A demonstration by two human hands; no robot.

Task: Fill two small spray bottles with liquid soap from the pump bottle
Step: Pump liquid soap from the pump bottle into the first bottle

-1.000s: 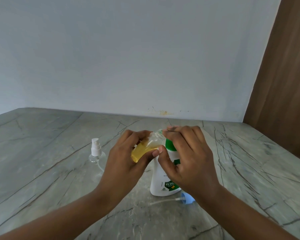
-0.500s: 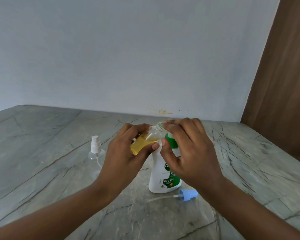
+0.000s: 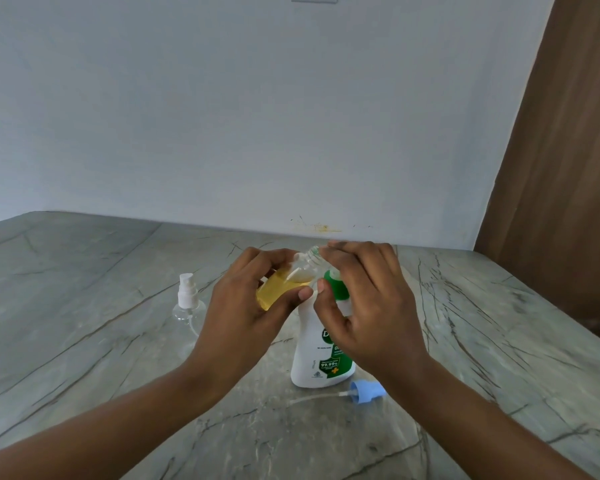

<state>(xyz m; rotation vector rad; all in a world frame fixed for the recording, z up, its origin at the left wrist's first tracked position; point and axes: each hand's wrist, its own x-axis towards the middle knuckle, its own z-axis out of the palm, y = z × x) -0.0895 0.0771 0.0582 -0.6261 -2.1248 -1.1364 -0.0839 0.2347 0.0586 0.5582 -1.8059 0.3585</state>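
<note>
Spray bottle (image 3: 281, 289), capless and about half full of yellow soap, lies tilted in your left hand (image 3: 243, 306). Your fingers are curled round its far side and your thumb is across the near side. Its open neck points up and toward your right hand (image 3: 371, 306), which seems meant to bring the mouth to the pump's outlet. The outlet itself is hidden under your fingers, so you cannot tell from here whether neck and spout are lined up.

Your right hand is bent over the top of the pump bottle (image 3: 321, 358), fingers curled down over the head and thumb tucked by the green collar. This looks like a grip for pressing while steadying the bottle. Whether the head is down or up cannot be told. The pump bottle stands upright on the bench (image 3: 84, 341), directly below both hands.

The blue cap (image 3: 366, 389) with its dip tube lies on the bench just under your right wrist, probably for screwing on after filling. The second bottle (image 3: 187, 303), clear and apparently empty with its white sprayer fitted, stands beyond your left hand, apart from the work. So you are likely midway through the first fill.
</note>
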